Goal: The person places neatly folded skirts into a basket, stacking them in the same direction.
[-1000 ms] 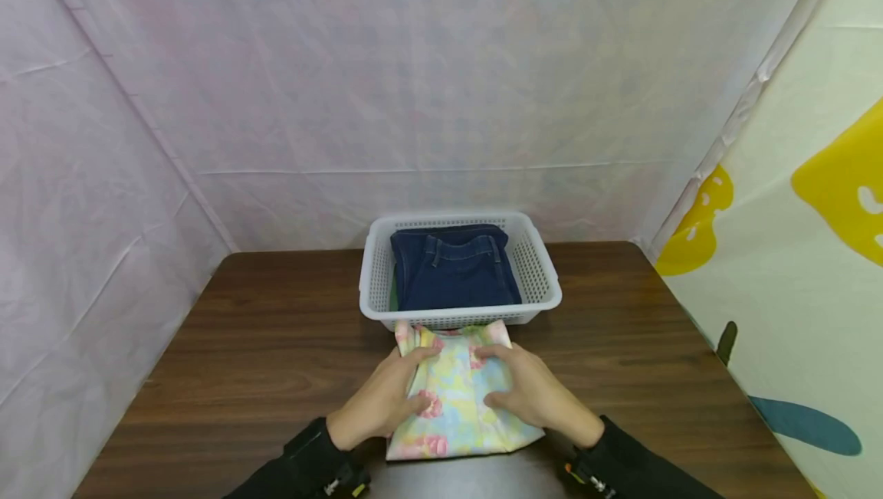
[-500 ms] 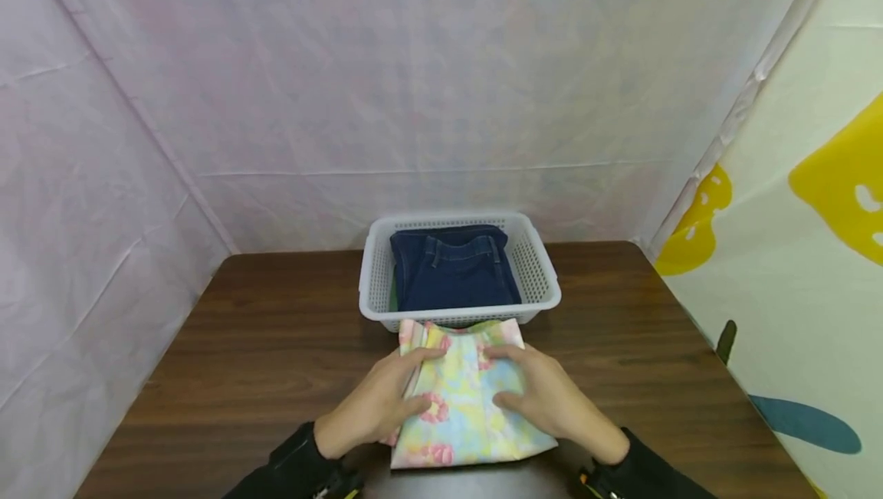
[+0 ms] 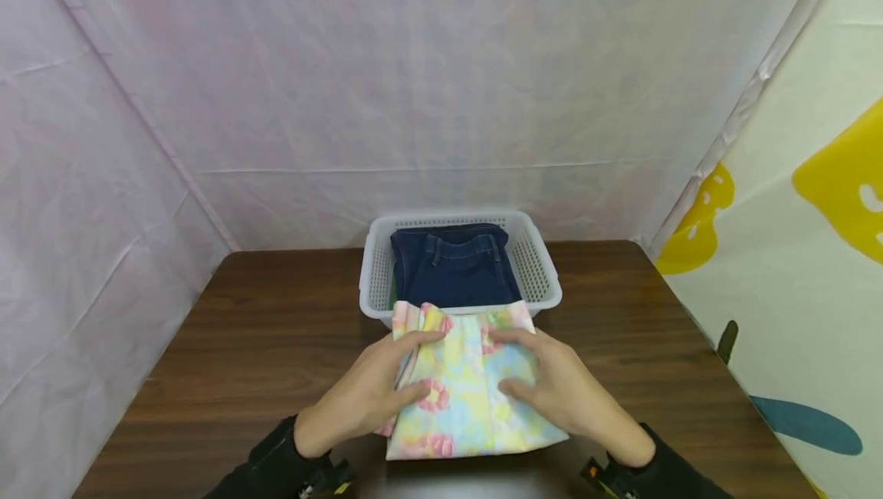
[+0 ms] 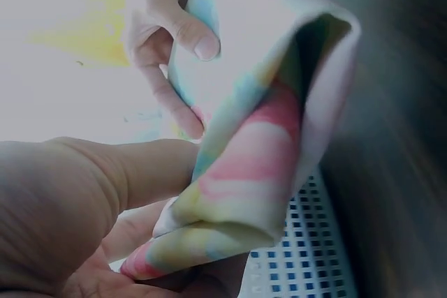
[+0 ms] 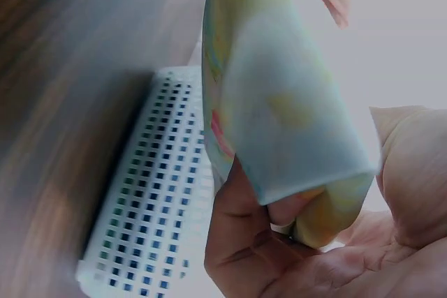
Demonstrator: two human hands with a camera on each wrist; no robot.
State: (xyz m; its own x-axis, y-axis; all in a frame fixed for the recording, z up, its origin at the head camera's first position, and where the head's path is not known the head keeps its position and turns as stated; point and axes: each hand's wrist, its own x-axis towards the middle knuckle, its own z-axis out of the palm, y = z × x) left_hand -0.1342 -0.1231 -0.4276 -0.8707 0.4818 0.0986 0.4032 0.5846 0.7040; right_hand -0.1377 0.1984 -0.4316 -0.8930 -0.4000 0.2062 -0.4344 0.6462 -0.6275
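Head view: folded floral cloth (image 3: 469, 384) held up off the wooden table (image 3: 228, 346), far edge over the near rim of the white basket (image 3: 541, 269) (folded dark jeans (image 3: 454, 267) inside). Left hand (image 3: 366, 395) clamped on the left edge, right hand (image 3: 562, 392) on the right.

Left wrist view: cloth (image 4: 265, 151) pinched between thumb and fingers (image 4: 150, 172), basket mesh (image 4: 307, 256) just beneath.

Right wrist view: fingers (image 5: 241, 242) curled under the fold (image 5: 279, 102), basket wall (image 5: 154, 193) close below, blurred.

Two hands: left (image 3: 372, 395), right (image 3: 555, 392); one floral cloth (image 3: 469, 392); one basket (image 3: 538, 269) (holding one jeans (image 3: 451, 269)); one table (image 3: 262, 346).
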